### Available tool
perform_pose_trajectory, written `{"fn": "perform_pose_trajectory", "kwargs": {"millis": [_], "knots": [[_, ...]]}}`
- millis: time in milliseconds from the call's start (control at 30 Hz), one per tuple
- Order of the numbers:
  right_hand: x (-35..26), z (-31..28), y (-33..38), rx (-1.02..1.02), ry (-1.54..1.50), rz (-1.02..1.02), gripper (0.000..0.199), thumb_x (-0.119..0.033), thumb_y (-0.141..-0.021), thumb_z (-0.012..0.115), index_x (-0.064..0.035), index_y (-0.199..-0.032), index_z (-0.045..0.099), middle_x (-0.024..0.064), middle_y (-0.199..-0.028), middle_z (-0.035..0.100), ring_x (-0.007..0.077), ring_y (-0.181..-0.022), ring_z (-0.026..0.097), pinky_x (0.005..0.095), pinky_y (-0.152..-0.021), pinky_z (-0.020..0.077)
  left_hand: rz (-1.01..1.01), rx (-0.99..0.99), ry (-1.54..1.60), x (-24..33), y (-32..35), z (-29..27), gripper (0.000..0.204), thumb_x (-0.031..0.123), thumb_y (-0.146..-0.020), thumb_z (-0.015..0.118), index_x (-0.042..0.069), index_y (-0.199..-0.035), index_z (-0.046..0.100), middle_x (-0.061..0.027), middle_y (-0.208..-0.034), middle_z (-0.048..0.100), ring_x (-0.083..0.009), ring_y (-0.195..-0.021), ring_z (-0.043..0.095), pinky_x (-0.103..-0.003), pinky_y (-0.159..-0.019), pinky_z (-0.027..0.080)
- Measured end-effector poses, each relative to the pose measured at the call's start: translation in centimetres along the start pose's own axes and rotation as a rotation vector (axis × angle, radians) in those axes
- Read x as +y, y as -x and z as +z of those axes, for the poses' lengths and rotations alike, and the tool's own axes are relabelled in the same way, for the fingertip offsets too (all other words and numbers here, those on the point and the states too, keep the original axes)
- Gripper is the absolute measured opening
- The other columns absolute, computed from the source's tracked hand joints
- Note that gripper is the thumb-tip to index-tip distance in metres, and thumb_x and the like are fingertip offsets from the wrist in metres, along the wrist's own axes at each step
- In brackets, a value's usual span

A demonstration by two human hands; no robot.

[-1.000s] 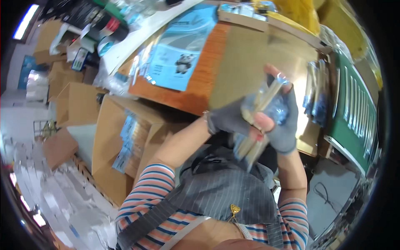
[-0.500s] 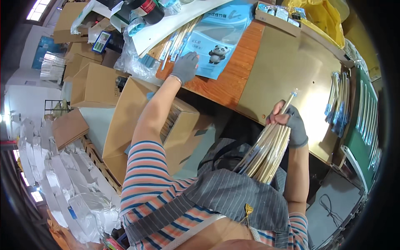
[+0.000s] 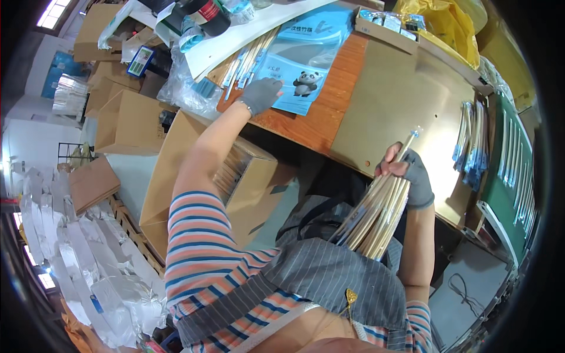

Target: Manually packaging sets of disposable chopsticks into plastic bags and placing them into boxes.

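Observation:
My left hand (image 3: 262,96), in a grey fingerless glove, is at the near left corner of a blue plastic bag (image 3: 288,67) with a panda printed on it. Its fingers are curled together at the bag's edge; their tips are partly hidden. Just beyond this hand, loose wrapped chopsticks (image 3: 250,59) lie along the bag's left side. My right hand (image 3: 412,173), gloved likewise, is closed around a thick bundle of chopsticks in clear wrappers (image 3: 376,217). The bundle leans against my striped apron, and one pair sticks up above the fist.
More wrapped chopsticks lie on the metal tabletop (image 3: 471,144) and on a green surface (image 3: 518,170) at the right. An open cardboard box (image 3: 253,188) stands below the wooden table edge (image 3: 306,134). A small carton (image 3: 385,34) and a yellow bag (image 3: 441,29) are at the back.
The blue bag has shifted slightly toward me, with my left hand at its corner. My right hand still holds the chopstick bundle. The whole view has moved a little.

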State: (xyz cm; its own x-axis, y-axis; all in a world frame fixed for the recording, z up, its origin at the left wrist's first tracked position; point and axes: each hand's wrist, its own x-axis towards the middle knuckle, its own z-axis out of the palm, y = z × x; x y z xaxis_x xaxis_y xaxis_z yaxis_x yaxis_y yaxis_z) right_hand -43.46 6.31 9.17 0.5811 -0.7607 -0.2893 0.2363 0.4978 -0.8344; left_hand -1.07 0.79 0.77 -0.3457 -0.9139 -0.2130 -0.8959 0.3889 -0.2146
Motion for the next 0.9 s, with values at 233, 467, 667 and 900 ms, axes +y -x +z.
{"fn": "perform_pose_trajectory", "kwargs": {"millis": [233, 467, 667, 900], "knots": [[0.3, -1.2, 1.3, 0.041, -0.055, -0.007, 0.022, -0.012, -0.071, 0.057, -0.0021, -0.090, 0.052, 0.0101, -0.071, 0.057, 0.0267, -0.076, 0.062, 0.0371, -0.072, 0.0526, 0.094, 0.216, -0.069, 1.2, 2.7, 2.4, 0.052, 0.015, -0.083, 0.059, -0.004, -0.129, 0.045, -0.0243, -0.131, 0.047, -0.0378, -0.122, 0.046, -0.040, -0.104, 0.038], [0.1, -1.1, 1.5, 0.007, -0.044, -0.031, 0.023, -0.012, -0.071, 0.058, -0.0015, -0.091, 0.052, 0.0103, -0.071, 0.056, 0.0263, -0.076, 0.061, 0.0372, -0.074, 0.0519, 0.143, 0.340, -0.095, 1.8, 3.8, 4.2, 0.029, 0.012, -0.081, 0.057, 0.001, -0.108, 0.055, -0.0148, -0.107, 0.062, -0.0283, -0.096, 0.062, -0.038, -0.076, 0.052], [-0.1, -1.3, 2.0, 0.025, -0.058, -0.055, 0.026, -0.015, -0.069, 0.059, 0.0013, -0.089, 0.055, 0.0111, -0.072, 0.059, 0.0246, -0.075, 0.062, 0.0351, -0.074, 0.0509, 0.042, 0.585, 0.205, 8.1, 5.5, -0.1, 0.009, 0.014, -0.083, 0.058, 0.009, -0.090, 0.060, -0.0074, -0.078, 0.063, -0.0269, -0.069, 0.063, -0.039, -0.057, 0.050], [0.0, -0.2, 1.1, -0.031, -0.043, -0.004, 0.023, -0.012, -0.072, 0.060, -0.0019, -0.091, 0.053, 0.0105, -0.071, 0.057, 0.0268, -0.077, 0.062, 0.0381, -0.074, 0.0522, -0.285, 0.444, 0.354, 11.0, 4.6, -0.4, 0.014, 0.019, -0.087, 0.056, 0.009, -0.096, 0.058, -0.0097, -0.085, 0.063, -0.0317, -0.075, 0.063, -0.043, -0.064, 0.050]]}}
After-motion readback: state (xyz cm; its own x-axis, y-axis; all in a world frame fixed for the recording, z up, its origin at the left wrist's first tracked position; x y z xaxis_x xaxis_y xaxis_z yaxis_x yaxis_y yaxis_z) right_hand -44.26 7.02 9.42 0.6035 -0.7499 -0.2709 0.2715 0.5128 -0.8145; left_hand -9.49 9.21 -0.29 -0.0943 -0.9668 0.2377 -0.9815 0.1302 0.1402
